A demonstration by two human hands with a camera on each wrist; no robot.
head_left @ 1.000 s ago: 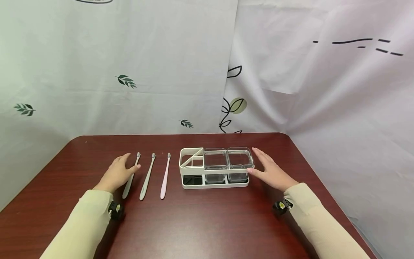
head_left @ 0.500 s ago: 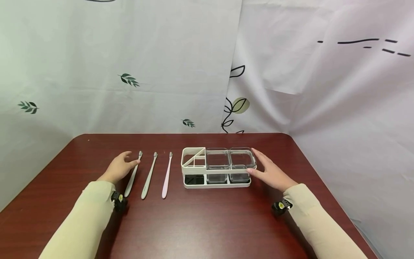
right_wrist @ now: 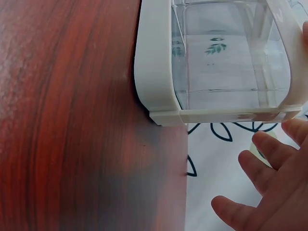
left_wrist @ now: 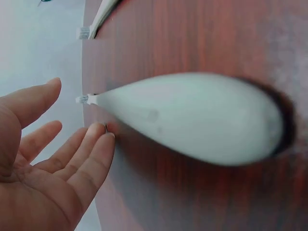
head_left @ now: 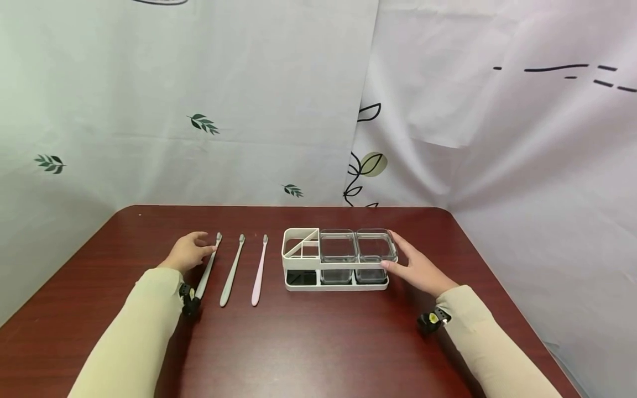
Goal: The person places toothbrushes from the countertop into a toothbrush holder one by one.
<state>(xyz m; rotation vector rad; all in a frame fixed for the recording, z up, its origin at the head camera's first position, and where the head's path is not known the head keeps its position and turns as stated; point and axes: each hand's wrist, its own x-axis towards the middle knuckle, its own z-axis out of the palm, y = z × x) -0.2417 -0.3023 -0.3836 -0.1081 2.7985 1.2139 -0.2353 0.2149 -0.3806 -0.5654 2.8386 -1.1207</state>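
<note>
White plastic forms the rack (head_left: 301, 265), which holds 2 clear cups (head_left: 338, 246) in its right-hand compartments. Left of the rack lie 3 toothbrushes: a pink toothbrush (head_left: 258, 278) nearest, then a middle toothbrush (head_left: 231, 276), then an outer toothbrush (head_left: 206, 275). At the rack's right end, the right hand (head_left: 417, 270) spreads loose fingers, thumb at the front edge. Farthest left of the rack, the left hand (head_left: 186, 253) is relaxed and released beside the outer toothbrush; whether they touch is unclear. Under the rack is a red-brown table (head_left: 308, 342); behind it hangs leaf-printed cloth (head_left: 254, 83).
</note>
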